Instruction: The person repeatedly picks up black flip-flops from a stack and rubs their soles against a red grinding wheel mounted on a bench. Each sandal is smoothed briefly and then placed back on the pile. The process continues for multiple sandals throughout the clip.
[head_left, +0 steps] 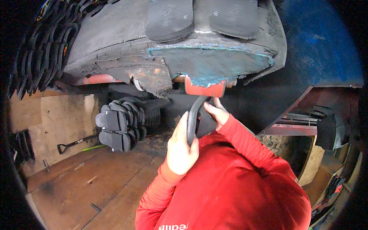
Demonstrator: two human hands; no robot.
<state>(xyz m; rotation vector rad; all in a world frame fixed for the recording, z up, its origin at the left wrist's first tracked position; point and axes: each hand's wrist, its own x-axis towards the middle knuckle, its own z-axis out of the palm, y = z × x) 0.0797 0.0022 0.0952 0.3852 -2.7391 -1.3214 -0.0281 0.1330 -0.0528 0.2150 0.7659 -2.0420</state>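
Slipper (pixel 192 122), black and tilted, sits clamped between your left hand (pixel 181 151) at its lower part and your right hand (pixel 218 114) near its upper end, just by the red roller (pixel 207 88); two black soles (pixel 170 20) lie on the tabletop (pixel 115 28).

From my remote seat I am seeing bright light, apparently from above, falling on the red shirt (pixel 249 180) at six o'clock, and the left hand (pixel 180 155) is looking washed out. Shadow is pooling beneath the grey bench (pixel 115 25) toward three o'clock. The lens is bending the brown floor (pixel 122 180) at eight o'clock; the corners are going black and grainy.
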